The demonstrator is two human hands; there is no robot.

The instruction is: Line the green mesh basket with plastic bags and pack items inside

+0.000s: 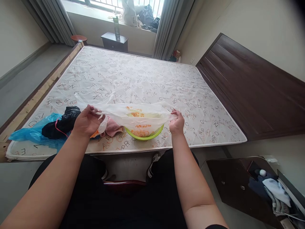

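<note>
Left hand (86, 124) and right hand (177, 124) pinch a plastic bag (114, 111) between fingers (175, 112), seemingly to hold it outstretched over a green basin (145, 138).

Before me I see a pale mattress (143, 76) printed with scattered dark and orange letters, a bare wooden rail (49, 83) running along its left side. To my right rises a dark wooden headboard (238, 82) with a panelled face. Across the room, I make out a barred window (105, 3) between grey curtains (168, 28), a whitish bag (129, 14) on its sill. Below stands a small dark cabinet (114, 44) bearing a tall bottle (116, 28), with a round reddish stool (78, 38) to its left. Near my right side, a brown nightstand (226, 181) holds a small white ball-like object (262, 172) and some fabric (277, 190)
</note>
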